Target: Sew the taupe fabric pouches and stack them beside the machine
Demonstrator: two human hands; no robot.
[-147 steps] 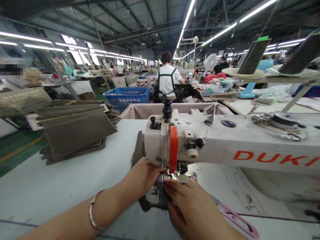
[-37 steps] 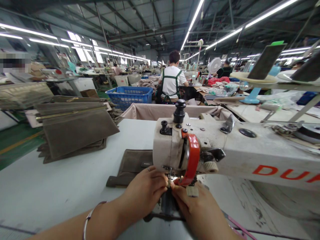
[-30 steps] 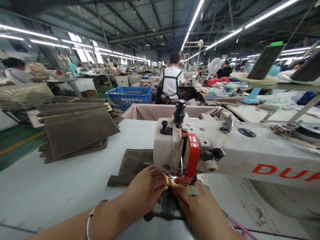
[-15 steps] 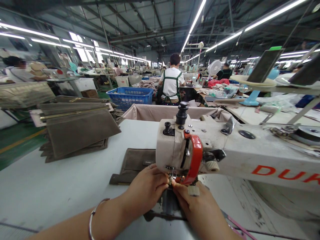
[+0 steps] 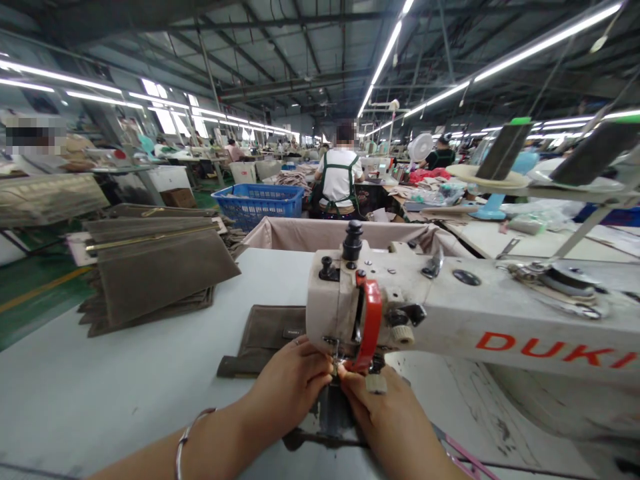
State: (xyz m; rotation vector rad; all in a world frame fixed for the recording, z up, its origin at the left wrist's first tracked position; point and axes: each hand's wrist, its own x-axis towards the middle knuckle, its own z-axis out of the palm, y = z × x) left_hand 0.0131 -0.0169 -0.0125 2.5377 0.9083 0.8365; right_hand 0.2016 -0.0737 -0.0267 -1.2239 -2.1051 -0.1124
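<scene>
In the head view, the landmark is a sewing machine (image 5: 450, 310), its body of off-white painted metal with rounded corners, smudged with grime and lettered in red. A curved, glossy orange-red guard (image 5: 371, 320) arches down its front. Just left of the machine's head lies a brown piece (image 5: 267, 337), flat, matte and leather-like, with a small rectangular label (image 5: 293, 333) and a thicker fold along its near edge; its right part runs in under the machine.

Below the machine's needle, the left hand (image 5: 293, 377) has its fingers bent and drawn together, thumb and forefinger pinching the brown piece's edge. The right hand (image 5: 387, 410) meets it from the machine's right side, fingertips at the same spot; the guard and needle parts hide whether they pinch. A smooth, silvery bangle (image 5: 183, 443) rings the left wrist.

Well left of the machine, a stack of brown panels (image 5: 165, 283) sits uneven on the smooth, pale tabletop (image 5: 165, 380), a brassy zipper (image 5: 150, 239) crossing it. Right of the machine's needle, near the right wrist, is a slim pink-handled tool (image 5: 466, 456). Behind the machine stands a bin of creased beige fabric (image 5: 310, 232).
</scene>
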